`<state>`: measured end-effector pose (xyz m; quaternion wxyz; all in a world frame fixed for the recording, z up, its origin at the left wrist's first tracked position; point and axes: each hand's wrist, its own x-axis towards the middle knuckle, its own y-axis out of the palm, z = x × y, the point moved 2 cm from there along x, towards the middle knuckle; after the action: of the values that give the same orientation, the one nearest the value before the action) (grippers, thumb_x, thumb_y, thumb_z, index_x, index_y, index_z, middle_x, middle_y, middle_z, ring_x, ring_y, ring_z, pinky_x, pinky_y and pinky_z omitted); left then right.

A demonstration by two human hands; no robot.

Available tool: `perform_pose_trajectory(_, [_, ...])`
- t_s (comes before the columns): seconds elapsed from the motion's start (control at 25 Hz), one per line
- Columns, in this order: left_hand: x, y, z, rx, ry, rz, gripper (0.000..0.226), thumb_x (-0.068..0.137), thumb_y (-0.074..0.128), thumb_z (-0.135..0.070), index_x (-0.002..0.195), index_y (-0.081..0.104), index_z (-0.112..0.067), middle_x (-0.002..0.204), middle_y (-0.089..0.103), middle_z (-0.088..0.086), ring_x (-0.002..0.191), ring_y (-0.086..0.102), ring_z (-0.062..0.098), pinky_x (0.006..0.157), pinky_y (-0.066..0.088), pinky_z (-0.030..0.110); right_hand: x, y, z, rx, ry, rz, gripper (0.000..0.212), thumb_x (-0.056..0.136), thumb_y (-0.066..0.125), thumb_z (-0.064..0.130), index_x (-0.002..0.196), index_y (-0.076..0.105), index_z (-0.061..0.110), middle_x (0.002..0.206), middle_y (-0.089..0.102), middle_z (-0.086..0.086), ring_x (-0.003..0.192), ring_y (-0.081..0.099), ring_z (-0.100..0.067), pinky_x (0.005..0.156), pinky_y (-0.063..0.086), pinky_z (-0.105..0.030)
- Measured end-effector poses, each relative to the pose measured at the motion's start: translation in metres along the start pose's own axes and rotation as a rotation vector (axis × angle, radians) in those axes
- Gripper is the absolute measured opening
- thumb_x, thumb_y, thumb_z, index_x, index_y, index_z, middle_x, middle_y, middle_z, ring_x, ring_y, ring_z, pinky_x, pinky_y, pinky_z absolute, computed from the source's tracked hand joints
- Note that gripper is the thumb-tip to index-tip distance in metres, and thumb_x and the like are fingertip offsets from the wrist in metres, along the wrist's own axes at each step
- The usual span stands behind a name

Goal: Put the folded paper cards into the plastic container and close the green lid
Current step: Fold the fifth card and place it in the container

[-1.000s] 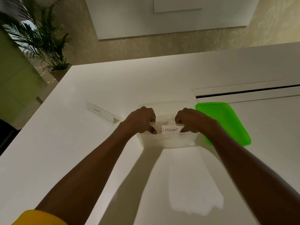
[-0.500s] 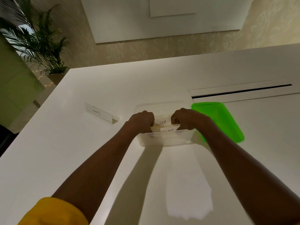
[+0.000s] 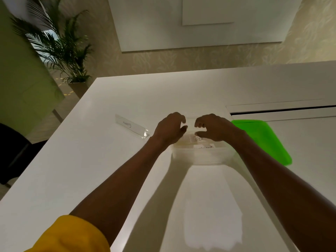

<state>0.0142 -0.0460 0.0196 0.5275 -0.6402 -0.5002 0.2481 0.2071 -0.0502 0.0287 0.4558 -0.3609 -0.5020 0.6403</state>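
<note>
A clear plastic container (image 3: 201,157) stands on the white table in front of me. Two folded paper cards (image 3: 202,146) with handwritten words lie inside it, partly hidden by my hands. My left hand (image 3: 169,128) and my right hand (image 3: 214,127) hover over the container's far half. Their fingers are loosely curled, thumbs apart from fingers, and they hold nothing. The green lid (image 3: 263,139) lies flat on the table just right of the container. Another folded card (image 3: 131,126) lies on the table to the left of my left hand.
The white table (image 3: 91,170) has its left edge near a dark chair (image 3: 12,151) and a potted palm (image 3: 63,51). A long slot (image 3: 283,110) runs across the tabletop behind the lid.
Both hands have let go of the card they were lowering; it now lies in the container. The hands have lifted and spread slightly above it.
</note>
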Motion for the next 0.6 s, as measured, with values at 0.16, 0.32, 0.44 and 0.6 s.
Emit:
perform_pose_trajectory(0.16, [-0.009, -0.019, 0.045, -0.016, -0.044, -0.093, 0.034, 0.104, 0.059, -0.028, 0.134, 0.063, -0.013, 0.145, 0.060, 0.003, 0.133, 0.056, 0.022, 0.107, 0.048, 0.040, 0.019, -0.002, 0.052, 0.038, -0.033, -0.172, 0.033, 0.094, 0.065, 0.040, 0.123, 0.062, 0.024, 0.119, 0.067, 0.005, 0.110, 0.063, -0.017, 0.090, 0.050, -0.034])
perform_pose_trajectory(0.32, [-0.024, -0.031, 0.115, -0.032, -0.149, -0.124, 0.035, 0.104, 0.058, -0.024, 0.137, 0.062, -0.011, 0.146, 0.060, 0.005, 0.135, 0.056, 0.025, 0.108, 0.049, 0.043, 0.047, 0.017, 0.109, 0.077, -0.063, -0.228, 0.034, 0.097, 0.060, 0.037, 0.129, 0.059, 0.025, 0.123, 0.064, 0.004, 0.115, 0.060, -0.019, 0.092, 0.048, -0.035])
perform_pose_trajectory(0.44, [-0.035, -0.036, 0.171, -0.055, -0.234, -0.132, 0.036, 0.103, 0.057, -0.020, 0.136, 0.062, -0.008, 0.143, 0.062, 0.009, 0.134, 0.057, 0.028, 0.106, 0.050, 0.043, 0.073, 0.042, 0.145, 0.061, -0.062, -0.200, 0.036, 0.098, 0.057, 0.037, 0.132, 0.056, 0.025, 0.128, 0.061, 0.004, 0.120, 0.058, -0.019, 0.095, 0.046, -0.036])
perform_pose_trajectory(0.6, [-0.039, -0.035, 0.232, -0.128, -0.352, -0.127, 0.035, 0.102, 0.057, -0.018, 0.132, 0.062, -0.001, 0.136, 0.066, 0.016, 0.129, 0.059, 0.035, 0.104, 0.050, 0.046, 0.109, 0.071, 0.174, 0.044, -0.010, -0.137, 0.039, 0.099, 0.056, 0.035, 0.135, 0.054, 0.022, 0.131, 0.059, 0.000, 0.124, 0.056, -0.022, 0.096, 0.048, -0.039])
